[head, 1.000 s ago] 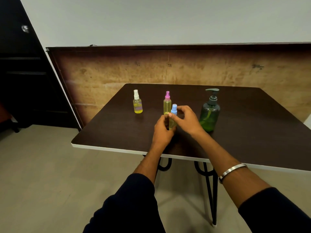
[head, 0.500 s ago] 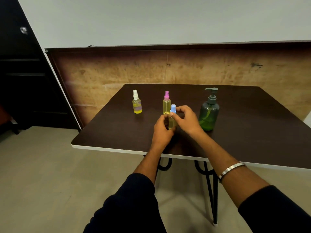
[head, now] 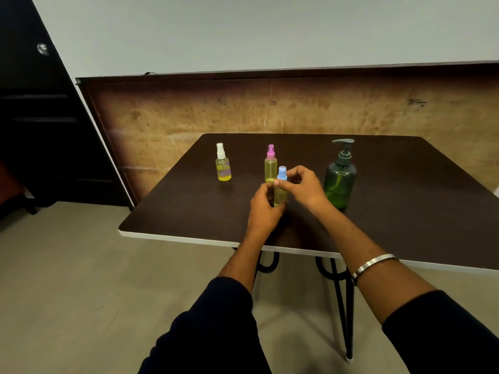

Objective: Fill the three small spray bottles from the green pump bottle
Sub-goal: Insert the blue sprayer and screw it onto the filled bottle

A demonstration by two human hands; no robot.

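The blue-capped bottle [head: 280, 194] is held upright just above or on the desk [head: 405, 211], near the middle of the front edge; which of the two cannot be told, because its base is hidden by the left hand [head: 266, 209]. The body of the bottle is gripped by the left hand, whose fingers are curled round its lower part; the blue cap [head: 282, 174] is pinched by the thumb and fingers of the right hand [head: 305, 186]. The step in hand is judged to be the unscrewing of this cap, so that the bottle can be filled.

To do it well, the body should be kept still and upright by the left grip, since yellow liquid is seen inside and could be spilled if the bottle is tilted; only the cap should be turned, with a light pinch, and then lifted straight up so that the tube is not bent.

The pink-capped bottle [head: 270, 164] stands just behind the hands, and care should be taken that it is not knocked over; the white-capped bottle [head: 223, 163] stands well apart, toward the back left corner. The pump bottle [head: 339, 176] stands just to the right of the right hand, within easy reach for the filling.
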